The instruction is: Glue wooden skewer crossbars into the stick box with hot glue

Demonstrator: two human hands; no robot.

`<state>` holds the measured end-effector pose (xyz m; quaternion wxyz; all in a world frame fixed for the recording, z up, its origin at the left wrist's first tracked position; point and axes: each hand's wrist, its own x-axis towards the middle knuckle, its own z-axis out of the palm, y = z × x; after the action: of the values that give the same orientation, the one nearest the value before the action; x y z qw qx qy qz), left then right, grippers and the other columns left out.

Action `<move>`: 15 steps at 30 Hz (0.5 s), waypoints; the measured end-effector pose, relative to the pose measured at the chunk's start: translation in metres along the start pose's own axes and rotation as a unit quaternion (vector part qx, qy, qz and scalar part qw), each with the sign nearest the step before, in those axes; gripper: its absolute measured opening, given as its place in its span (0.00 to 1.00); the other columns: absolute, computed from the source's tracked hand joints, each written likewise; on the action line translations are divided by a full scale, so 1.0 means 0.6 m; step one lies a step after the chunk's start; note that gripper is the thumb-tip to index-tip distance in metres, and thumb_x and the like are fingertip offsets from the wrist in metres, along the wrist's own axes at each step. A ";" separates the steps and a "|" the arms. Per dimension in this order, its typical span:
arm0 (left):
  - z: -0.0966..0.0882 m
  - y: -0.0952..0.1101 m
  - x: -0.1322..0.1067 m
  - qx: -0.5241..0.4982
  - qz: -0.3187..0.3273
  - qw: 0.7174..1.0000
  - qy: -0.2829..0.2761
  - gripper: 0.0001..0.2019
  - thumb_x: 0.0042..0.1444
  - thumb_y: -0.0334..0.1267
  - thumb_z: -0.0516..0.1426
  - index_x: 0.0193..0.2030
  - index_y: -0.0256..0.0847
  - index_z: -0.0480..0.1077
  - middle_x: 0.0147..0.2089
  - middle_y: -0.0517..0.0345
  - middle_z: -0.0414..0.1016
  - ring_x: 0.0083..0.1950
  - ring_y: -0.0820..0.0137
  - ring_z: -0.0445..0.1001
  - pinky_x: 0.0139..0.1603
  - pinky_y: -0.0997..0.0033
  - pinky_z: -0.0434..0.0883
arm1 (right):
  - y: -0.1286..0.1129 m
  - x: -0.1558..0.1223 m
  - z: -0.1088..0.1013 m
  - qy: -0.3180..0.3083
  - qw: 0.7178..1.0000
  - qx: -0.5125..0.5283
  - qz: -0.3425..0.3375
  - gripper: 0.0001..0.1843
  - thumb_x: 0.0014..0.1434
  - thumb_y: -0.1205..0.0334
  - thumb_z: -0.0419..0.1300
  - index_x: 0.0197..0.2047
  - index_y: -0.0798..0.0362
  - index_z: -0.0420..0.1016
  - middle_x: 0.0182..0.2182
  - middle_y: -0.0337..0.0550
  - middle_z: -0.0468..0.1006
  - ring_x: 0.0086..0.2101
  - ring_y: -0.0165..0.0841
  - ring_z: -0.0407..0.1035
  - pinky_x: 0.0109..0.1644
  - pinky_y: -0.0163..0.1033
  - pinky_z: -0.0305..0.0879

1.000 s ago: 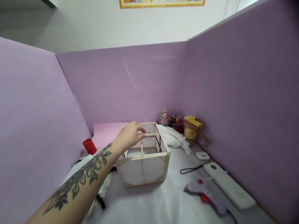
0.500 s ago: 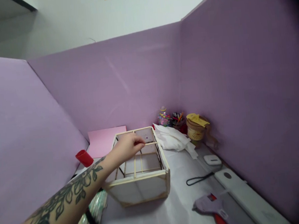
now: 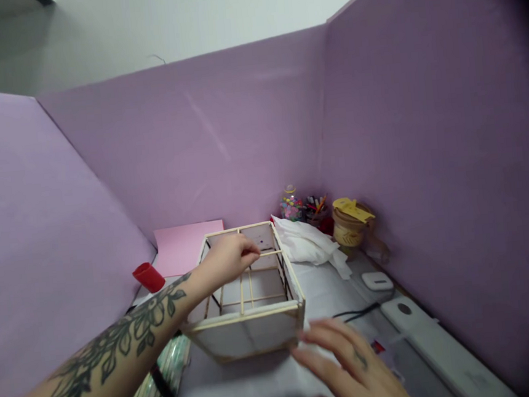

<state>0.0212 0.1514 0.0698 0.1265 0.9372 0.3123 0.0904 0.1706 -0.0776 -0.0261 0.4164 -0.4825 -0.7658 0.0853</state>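
No legible text, label, brand or number anywhere. Yellow tag (image 3: 351,210) on the brown jar (image 3: 347,232): too blurred to show any writing.

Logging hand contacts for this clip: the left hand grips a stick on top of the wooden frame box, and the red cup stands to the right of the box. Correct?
Not quite. In the head view the left hand does grip a stick atop the wooden frame box, but the red cup stands left of it, by the purple wall.
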 end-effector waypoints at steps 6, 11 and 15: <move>-0.008 -0.001 0.014 -0.015 -0.018 0.999 -0.044 0.08 0.52 0.33 0.58 0.34 0.39 0.80 0.32 0.57 0.80 0.33 0.70 0.74 0.35 0.75 0.64 | -0.017 0.127 0.052 0.050 0.964 -0.262 -0.021 0.17 0.57 0.75 0.57 0.50 0.59 0.72 0.40 0.52 0.79 0.47 0.45 0.69 0.58 0.54 0.59; -0.016 -0.002 0.020 -0.037 -0.042 0.995 -0.078 0.08 0.50 0.34 0.60 0.35 0.37 0.80 0.30 0.57 0.80 0.32 0.71 0.73 0.33 0.75 0.64 | -0.027 0.151 0.063 -0.024 0.960 -0.278 0.019 0.07 0.57 0.73 0.59 0.31 0.54 0.74 0.28 0.43 0.77 0.35 0.38 0.69 0.50 0.45 0.59; -0.027 0.001 0.010 -0.080 -0.050 0.987 -0.127 0.10 0.49 0.34 0.61 0.37 0.35 0.80 0.32 0.56 0.80 0.33 0.72 0.73 0.35 0.76 0.64 | -0.049 0.142 0.060 -0.045 0.962 -0.268 0.037 0.04 0.58 0.71 0.60 0.33 0.54 0.75 0.30 0.45 0.78 0.36 0.39 0.68 0.41 0.41 0.56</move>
<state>0.0220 0.1576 0.0859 0.2442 0.9111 0.3318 -0.0109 0.1091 -0.0142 0.0135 0.2338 -0.6001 -0.7602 -0.0860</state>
